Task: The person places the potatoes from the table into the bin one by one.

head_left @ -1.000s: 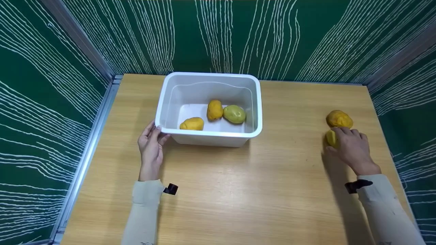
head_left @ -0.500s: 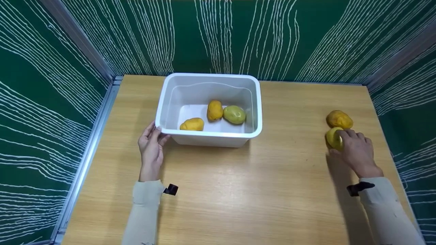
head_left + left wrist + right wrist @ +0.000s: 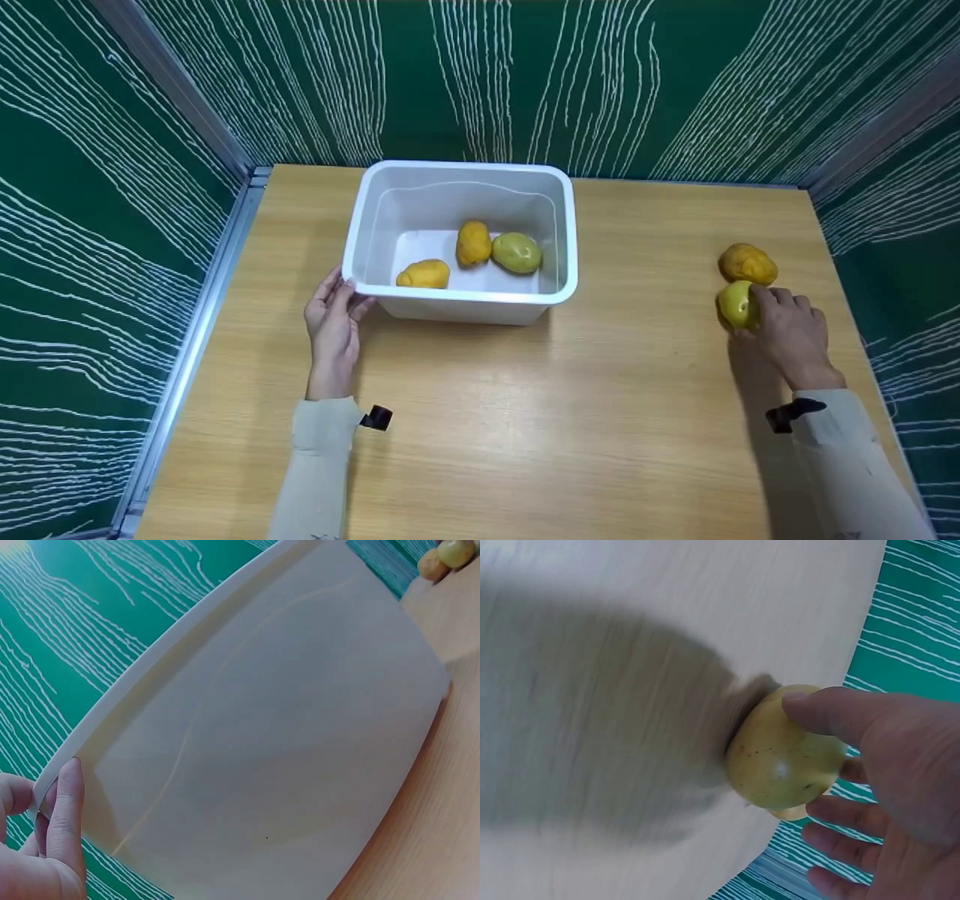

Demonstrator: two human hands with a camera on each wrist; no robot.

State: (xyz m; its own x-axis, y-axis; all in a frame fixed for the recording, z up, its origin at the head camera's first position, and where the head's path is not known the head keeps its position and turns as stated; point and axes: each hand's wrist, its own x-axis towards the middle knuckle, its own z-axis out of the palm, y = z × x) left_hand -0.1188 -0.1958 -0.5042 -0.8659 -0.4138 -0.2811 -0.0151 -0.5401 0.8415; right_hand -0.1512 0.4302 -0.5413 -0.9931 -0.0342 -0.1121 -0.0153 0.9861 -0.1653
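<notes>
A white plastic bin (image 3: 457, 307) stands on the table left of centre. My left hand (image 3: 331, 330) pinches its rim at the near left corner; the left wrist view shows the fingers (image 3: 66, 817) on either side of that rim. Inside lie two lumpy yellow fruits, one at the back (image 3: 473, 244) and one in front (image 3: 424, 274), plus a smooth green one (image 3: 517, 252). At the right, my right hand (image 3: 795, 334) holds a round yellow-green fruit (image 3: 780, 754) low at the table, thumb over it and other fingers spread. Another lumpy yellow fruit (image 3: 748, 264) lies just behind it.
The wooden table (image 3: 540, 420) is walled by green panels (image 3: 525, 90) with white wavy lines at the back and both sides. A metal rail (image 3: 199, 315) runs along the left edge. Each wrist carries a small black camera mount.
My right hand has shifted slightly right and back, uncovering more of the yellow-green fruit, which has turned a little and shows a dark spot. The left hand and bin stay put.
</notes>
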